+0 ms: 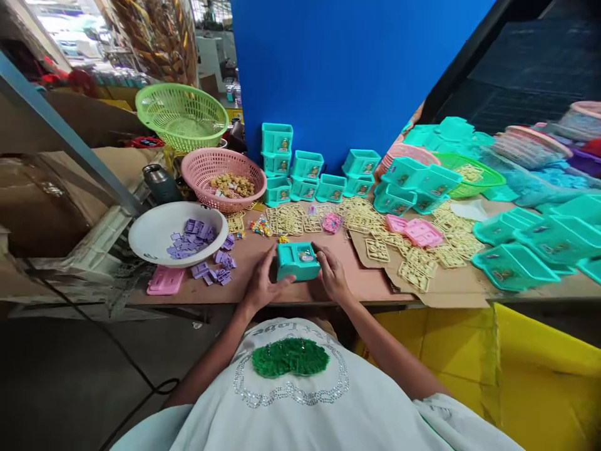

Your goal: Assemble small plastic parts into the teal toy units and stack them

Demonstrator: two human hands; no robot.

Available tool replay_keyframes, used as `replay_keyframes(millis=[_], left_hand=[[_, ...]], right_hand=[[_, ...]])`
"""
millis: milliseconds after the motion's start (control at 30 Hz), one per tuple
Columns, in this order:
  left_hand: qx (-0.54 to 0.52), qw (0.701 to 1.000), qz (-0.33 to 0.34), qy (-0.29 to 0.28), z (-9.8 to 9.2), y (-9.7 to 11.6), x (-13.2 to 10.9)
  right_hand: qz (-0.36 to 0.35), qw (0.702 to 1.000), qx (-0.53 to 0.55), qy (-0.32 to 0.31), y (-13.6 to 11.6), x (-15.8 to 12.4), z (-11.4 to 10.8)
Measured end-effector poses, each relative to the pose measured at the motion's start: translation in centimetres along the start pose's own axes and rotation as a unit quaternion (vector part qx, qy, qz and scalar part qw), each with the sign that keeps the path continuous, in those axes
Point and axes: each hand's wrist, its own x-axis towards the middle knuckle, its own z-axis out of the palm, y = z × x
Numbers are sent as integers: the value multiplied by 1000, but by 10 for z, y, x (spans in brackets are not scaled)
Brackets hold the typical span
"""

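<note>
A teal plastic toy box (290, 270) with a sticker on it lies on the table right in front of me. My left hand (263, 282) grips its left side, with the thumb along the near face. At the right end, my right hand (332, 270) has its fingers curled against the box by the sticker; its fingertips are partly hidden. Just beyond the box are small yellow pieces (283, 239), cream plastic part frames (286, 220) and a pink bundle of small parts (331, 222). Purple plastic pieces (224, 259) lie to the left of my left hand.
Teal boxes (307, 165) stand stacked along a blue panel (338, 75), with more teal boxes (511, 266) at the right. On the left are a white bowl (141, 233), a pink basket (197, 166), a green basket (181, 113) and a dark bottle (159, 183). Pink trays (422, 232) lie right of centre.
</note>
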Motion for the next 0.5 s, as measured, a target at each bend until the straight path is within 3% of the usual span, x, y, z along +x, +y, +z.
replay_keyframes(millis=[100,167,233,333,400,500], left_hand=[[-2,1000,-11,-5,1,3,7],[-9,1000,-10,-12,0,3,12],[-18,1000,-10,-19,-2,5,17],[-18,999,-29,-27,-4,7,21],[-14,998,-48,-28,-3,6,18],[-16,998,-56,-8,4,-5,8]], right_hand=[[-41,998,-39,17,-13,18,-4],[-92,993,-61,28,-35,43,-4],[-157,986,-55,-16,-66,77,10],[-278,941,-24,-191,-115,125,70],[-336,878,-47,-338,-141,144,130],[-372,764,-159,-502,-163,153,215]])
